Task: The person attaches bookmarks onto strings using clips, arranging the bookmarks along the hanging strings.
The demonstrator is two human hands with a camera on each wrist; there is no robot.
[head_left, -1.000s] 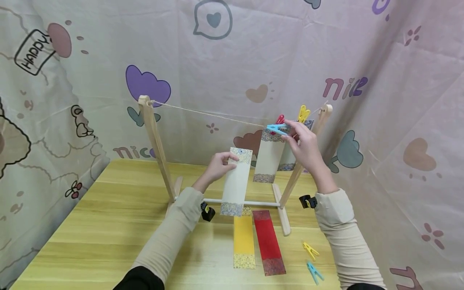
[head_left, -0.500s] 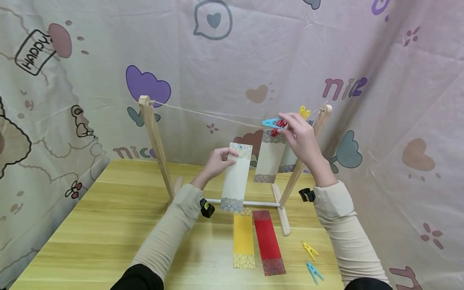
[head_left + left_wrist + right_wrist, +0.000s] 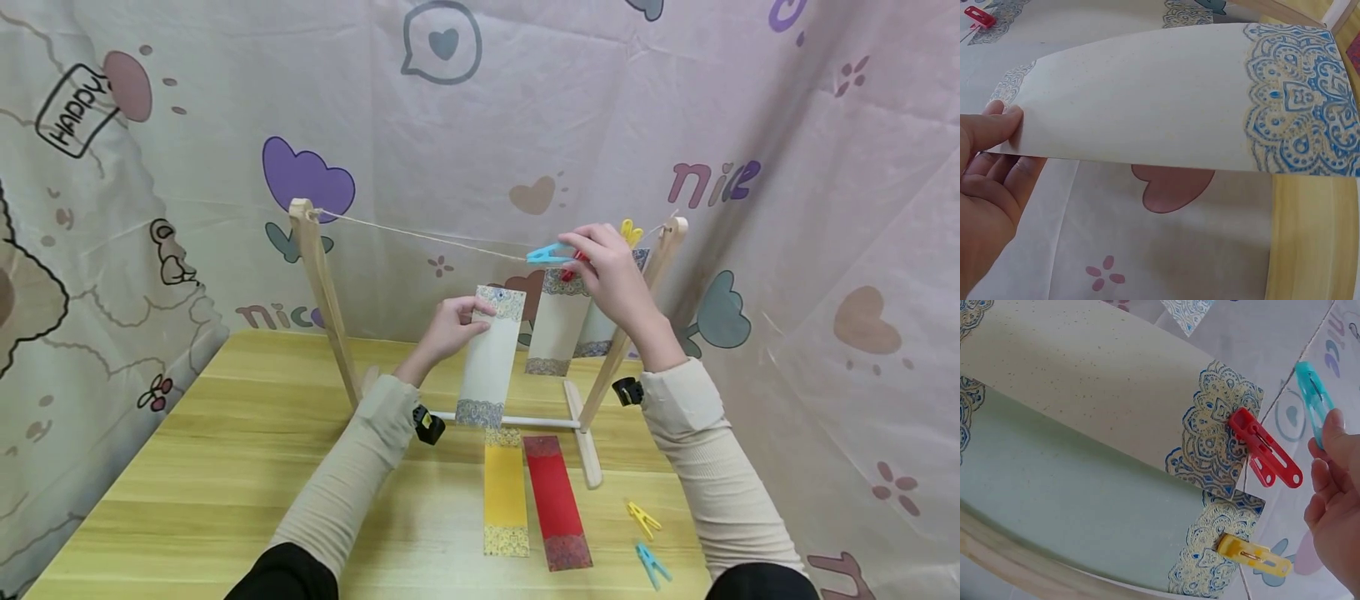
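My left hand (image 3: 450, 325) pinches a white paper bookmark (image 3: 1147, 100) with blue lace-patterned ends near its upper edge, thumb on one face and fingers behind. The strip hangs just below the string (image 3: 420, 234). Up at the string, my right hand (image 3: 611, 271) pinches a light blue clothespin (image 3: 1314, 397) by its tail between thumb and fingers, its tip right at the string. Close beside it, a red clothespin (image 3: 1266, 447) clips a cream bookmark (image 3: 1097, 381) to the string, and a yellow clothespin (image 3: 1254, 555) clips a pale green one (image 3: 1085, 487).
The string runs between two wooden posts (image 3: 326, 304) joined by a white rod (image 3: 540, 422). On the table (image 3: 225, 467) lie a yellow bookmark (image 3: 506, 492) and a red bookmark (image 3: 557, 500). A yellow clothespin (image 3: 643, 518) and a blue clothespin (image 3: 653, 566) lie at the right.
My right hand has carried the light blue clothespin left along the string, past the red one. My left hand has raised the white bookmark a little.
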